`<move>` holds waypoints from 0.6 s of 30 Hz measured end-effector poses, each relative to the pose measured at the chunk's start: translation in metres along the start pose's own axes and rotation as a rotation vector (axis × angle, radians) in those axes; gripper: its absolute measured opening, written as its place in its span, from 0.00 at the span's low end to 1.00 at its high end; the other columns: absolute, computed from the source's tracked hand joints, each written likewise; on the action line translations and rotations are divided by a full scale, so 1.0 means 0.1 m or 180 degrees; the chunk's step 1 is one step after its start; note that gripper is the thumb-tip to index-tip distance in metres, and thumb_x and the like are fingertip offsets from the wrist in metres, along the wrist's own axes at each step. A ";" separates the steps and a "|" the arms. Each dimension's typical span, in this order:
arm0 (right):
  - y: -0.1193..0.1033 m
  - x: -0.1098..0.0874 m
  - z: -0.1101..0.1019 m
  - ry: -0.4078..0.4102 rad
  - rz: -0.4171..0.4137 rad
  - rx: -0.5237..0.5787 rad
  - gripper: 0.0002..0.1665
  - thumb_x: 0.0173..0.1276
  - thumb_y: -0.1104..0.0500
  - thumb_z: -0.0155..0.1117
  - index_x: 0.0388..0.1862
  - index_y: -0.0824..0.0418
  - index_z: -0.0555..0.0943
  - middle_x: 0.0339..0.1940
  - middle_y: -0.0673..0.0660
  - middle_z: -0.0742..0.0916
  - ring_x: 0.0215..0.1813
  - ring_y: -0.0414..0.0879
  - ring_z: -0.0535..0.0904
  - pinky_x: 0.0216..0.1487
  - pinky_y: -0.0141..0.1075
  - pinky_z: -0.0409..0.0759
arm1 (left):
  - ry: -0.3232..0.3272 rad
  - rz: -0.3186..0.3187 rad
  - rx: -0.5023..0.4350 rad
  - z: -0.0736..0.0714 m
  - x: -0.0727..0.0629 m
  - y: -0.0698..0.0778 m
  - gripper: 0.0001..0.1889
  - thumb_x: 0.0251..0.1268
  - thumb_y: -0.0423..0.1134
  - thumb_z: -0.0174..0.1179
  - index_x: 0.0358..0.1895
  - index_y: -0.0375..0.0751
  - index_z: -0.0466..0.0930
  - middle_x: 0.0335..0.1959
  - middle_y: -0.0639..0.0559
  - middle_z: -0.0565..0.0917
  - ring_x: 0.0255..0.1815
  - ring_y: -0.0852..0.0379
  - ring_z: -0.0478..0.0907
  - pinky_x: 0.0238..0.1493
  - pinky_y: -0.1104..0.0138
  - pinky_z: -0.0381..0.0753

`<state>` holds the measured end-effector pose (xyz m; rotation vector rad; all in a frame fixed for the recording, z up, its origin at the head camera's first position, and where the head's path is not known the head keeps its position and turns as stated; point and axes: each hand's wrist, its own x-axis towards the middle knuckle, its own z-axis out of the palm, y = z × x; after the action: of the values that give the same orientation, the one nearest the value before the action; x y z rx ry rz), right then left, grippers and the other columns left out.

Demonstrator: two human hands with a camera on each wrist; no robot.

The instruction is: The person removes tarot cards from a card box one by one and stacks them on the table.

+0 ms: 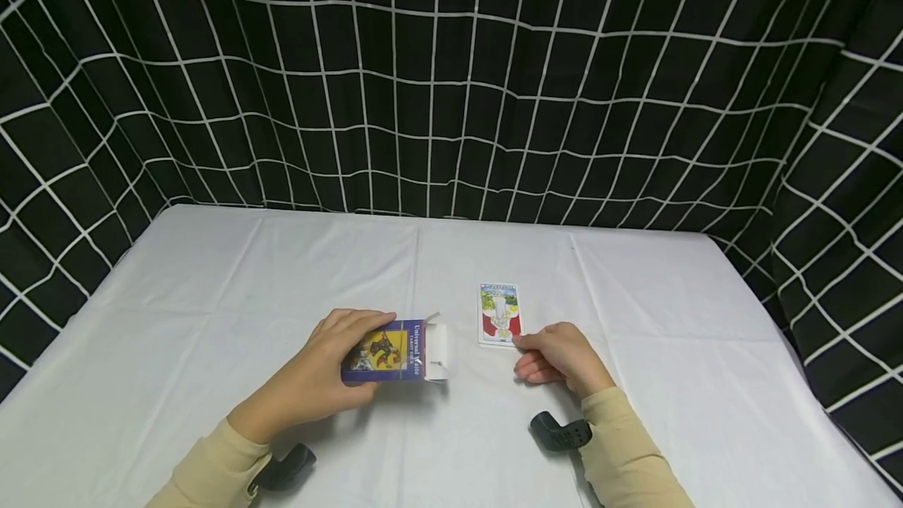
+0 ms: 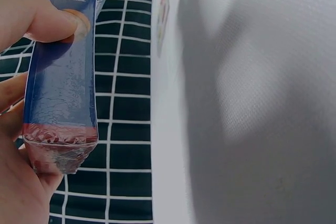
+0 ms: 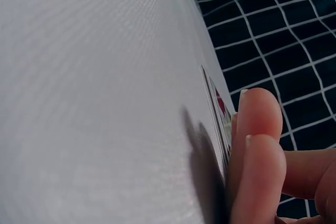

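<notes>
My left hand [image 1: 320,375] grips a blue tarot card box [image 1: 384,351] above the cloth, thumb on its near narrow side and fingers at the far side. The box lies on its side in the air, its white end flap [image 1: 436,347] folded out to the right. In the left wrist view, crinkled clear film [image 2: 65,153] covers the box's reddish end. My right hand [image 1: 560,355] pinches the near right corner of a tarot card [image 1: 498,312], face up at the table surface. The right wrist view shows layered edges there; how many cards lie together, I cannot tell.
A white cloth [image 1: 212,351] with fold creases covers the table. Black curtains with a white grid [image 1: 451,85] stand behind it and at both sides. Dark wrist straps [image 1: 560,431] sit at both sleeves.
</notes>
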<state>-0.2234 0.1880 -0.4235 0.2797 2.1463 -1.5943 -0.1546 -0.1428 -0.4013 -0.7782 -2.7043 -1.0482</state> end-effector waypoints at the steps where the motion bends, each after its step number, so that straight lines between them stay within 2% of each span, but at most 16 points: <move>1: 0.00 0.00 0.00 0.0001 0.0000 -0.0004 0.11 0.69 0.61 0.60 0.39 0.69 0.71 0.13 0.50 0.84 0.16 0.36 0.81 0.22 0.28 0.81 | -0.0003 0.0003 -0.0002 0.00 0.00 0.00 0.43 0.43 0.35 0.72 0.71 0.45 0.69 0.66 0.51 0.77 0.65 0.52 0.68 0.66 0.48 0.67; 18: -0.01 0.00 0.01 -0.0015 -0.0027 -0.0090 0.11 0.70 0.61 0.59 0.38 0.69 0.70 0.14 0.51 0.85 0.17 0.37 0.82 0.23 0.29 0.82 | -0.0008 0.0004 0.0005 0.00 0.00 -0.01 0.43 0.43 0.35 0.71 0.71 0.45 0.69 0.66 0.52 0.76 0.65 0.52 0.68 0.66 0.48 0.67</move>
<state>-0.2238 0.1869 -0.4232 0.2578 2.1676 -1.5664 -0.1550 -0.1434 -0.4022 -0.7813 -2.7060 -1.0454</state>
